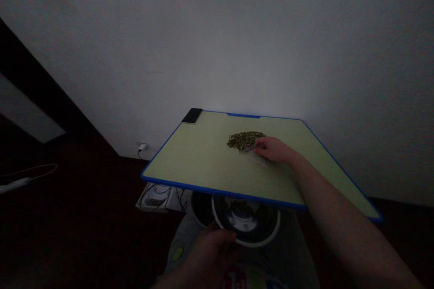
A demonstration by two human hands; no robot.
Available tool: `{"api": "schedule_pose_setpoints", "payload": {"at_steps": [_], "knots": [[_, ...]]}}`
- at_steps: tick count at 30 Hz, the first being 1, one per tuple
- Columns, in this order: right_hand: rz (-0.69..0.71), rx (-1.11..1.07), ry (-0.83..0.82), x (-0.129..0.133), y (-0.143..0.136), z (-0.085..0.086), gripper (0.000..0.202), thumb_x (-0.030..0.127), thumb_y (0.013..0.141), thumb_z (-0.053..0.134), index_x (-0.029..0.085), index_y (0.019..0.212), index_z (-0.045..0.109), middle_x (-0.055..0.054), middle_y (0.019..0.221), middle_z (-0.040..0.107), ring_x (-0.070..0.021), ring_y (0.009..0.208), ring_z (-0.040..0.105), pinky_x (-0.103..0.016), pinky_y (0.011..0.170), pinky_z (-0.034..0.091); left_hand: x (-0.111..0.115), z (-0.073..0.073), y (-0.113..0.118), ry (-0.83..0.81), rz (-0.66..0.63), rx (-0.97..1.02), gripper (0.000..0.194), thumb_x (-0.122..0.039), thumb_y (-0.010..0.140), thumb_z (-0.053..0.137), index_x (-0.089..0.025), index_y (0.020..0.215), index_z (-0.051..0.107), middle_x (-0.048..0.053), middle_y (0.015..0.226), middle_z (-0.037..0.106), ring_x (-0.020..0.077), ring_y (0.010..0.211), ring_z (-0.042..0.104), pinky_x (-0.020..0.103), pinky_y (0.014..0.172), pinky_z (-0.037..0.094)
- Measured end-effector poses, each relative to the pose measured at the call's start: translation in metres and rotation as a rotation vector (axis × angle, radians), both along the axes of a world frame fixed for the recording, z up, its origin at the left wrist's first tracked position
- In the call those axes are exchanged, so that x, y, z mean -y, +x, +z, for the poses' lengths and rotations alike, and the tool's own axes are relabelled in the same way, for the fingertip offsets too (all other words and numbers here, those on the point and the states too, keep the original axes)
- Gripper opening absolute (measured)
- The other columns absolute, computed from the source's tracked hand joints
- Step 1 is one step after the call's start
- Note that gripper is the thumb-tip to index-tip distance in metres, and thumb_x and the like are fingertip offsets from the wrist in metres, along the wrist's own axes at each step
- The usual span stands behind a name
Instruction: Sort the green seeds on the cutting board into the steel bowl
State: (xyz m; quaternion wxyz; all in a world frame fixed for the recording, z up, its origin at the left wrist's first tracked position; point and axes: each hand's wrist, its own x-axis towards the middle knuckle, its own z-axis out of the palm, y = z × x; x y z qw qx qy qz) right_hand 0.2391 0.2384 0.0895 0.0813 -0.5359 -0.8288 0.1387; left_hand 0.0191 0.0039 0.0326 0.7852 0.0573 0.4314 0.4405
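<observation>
A heap of small greenish-brown bits (244,139), perhaps seeds or dried herb, lies on the pale yellow tabletop (190,158). At its right edge, my right hand (270,149) pinches a thin clear plastic sheet (255,157), which rests slanted against the near side of the heap. Below the table's front edge, my left hand (217,244) grips the rim of a shiny metal bowl (246,223). The bowl tilts under the edge and has some dark bits inside. My left fingers are partly hidden beneath it.
A black tablet or phone (192,115) lies at the far left corner. Another dark bowl (201,207) sits behind the held one, over my lap. Cables fill a white box (154,198) under the table. A plug (142,147) is in the wall behind.
</observation>
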Motion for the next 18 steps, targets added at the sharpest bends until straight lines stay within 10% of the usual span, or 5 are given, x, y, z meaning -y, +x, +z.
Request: {"api": "schedule_pose_setpoints", "payload": {"at_steps": [18], "knots": [[0.093,-0.098,0.076,-0.0029,-0.0066,-0.004,0.029,0.037,0.085,0.056,0.018,0.101,0.072,-0.002,0.072,0.065,-0.0148,0.064,0.054,-0.026,0.061,0.034,0.003,0.0002,0.0027,0.031,0.013,-0.025,0.058,0.0,0.068,0.061,-0.015,0.124,0.056,0.009,0.095,0.08,0.0254,0.089,0.074,0.035,0.077,0.054]]}}
